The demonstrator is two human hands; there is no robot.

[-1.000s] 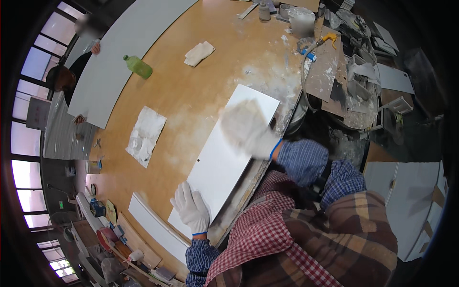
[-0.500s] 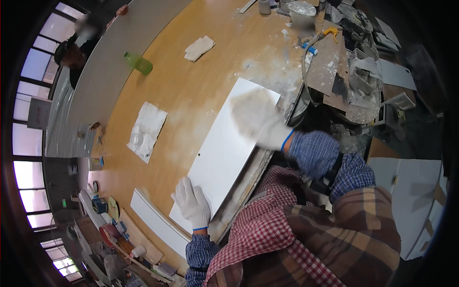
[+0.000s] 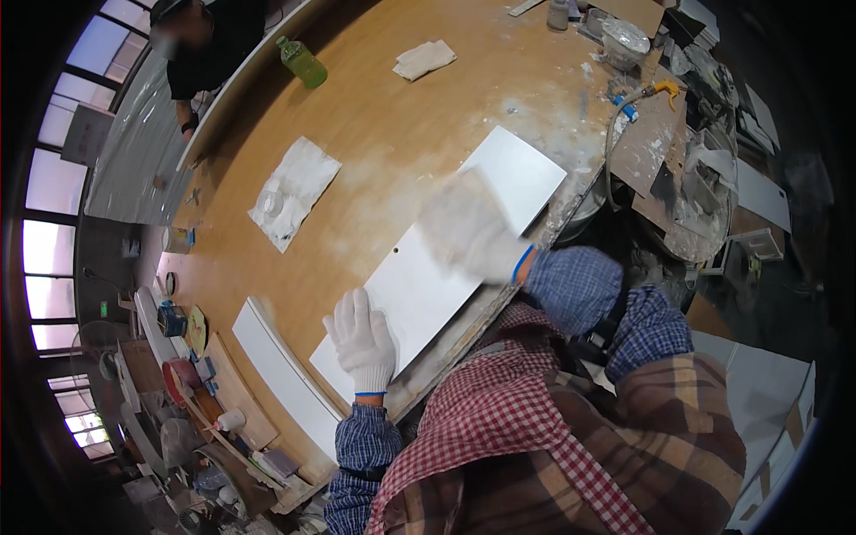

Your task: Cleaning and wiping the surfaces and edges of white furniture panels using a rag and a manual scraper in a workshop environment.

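A long white panel (image 3: 528,169) with a small dark hole lies slantwise on the table, close to its near edge. My left hand (image 3: 364,343), in a white knit glove, rests flat on the panel's near-left end with its fingers stretched out. Over the middle of the panel is my gloved right hand (image 3: 473,230), smeared by motion. Its fingers are too blurred to show whether anything is under or in them. Pale dust lies on the wooden tabletop (image 3: 374,134) around the panel.
A curved white strip (image 3: 285,374) lies left of the panel. Farther off are a white cloth (image 3: 296,192), a folded cloth (image 3: 424,60) and a green bottle (image 3: 303,62). An air hose (image 3: 615,134) hangs at the right edge. Another person (image 3: 214,53) stands behind a large board (image 3: 254,76).
My right hand has slid along the panel toward my left hand, baring more of its far end. The left hand stays on the panel. The view has shifted, and more of the other person shows.
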